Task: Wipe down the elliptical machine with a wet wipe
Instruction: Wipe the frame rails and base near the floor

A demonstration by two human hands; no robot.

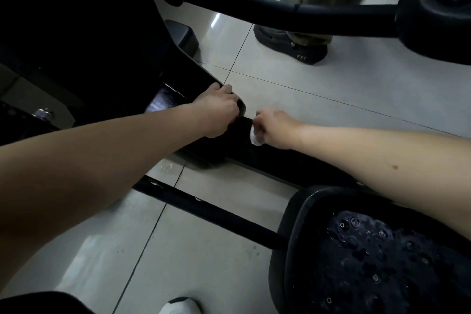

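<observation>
The black elliptical machine fills the left and lower part of the view, its low base rail (pixel 285 160) running along the tiled floor. My left hand (pixel 216 112) grips the rounded front edge of the machine's housing, fingers curled over it. Just to its right, my right hand (pixel 275 129) is closed around a small crumpled white wet wipe (pixel 255 138), pressed against the top of the base rail. A black studded foot pedal (pixel 369 250) sits at the lower right under my right forearm.
Another person's trouser leg and dark shoe (pixel 290 44) stand on the pale floor tiles beyond the machine. A curved black pedal arm (pixel 280 9) crosses the top toward a second pedal (pixel 438 7). My white shoe tip (pixel 179 307) shows at the bottom.
</observation>
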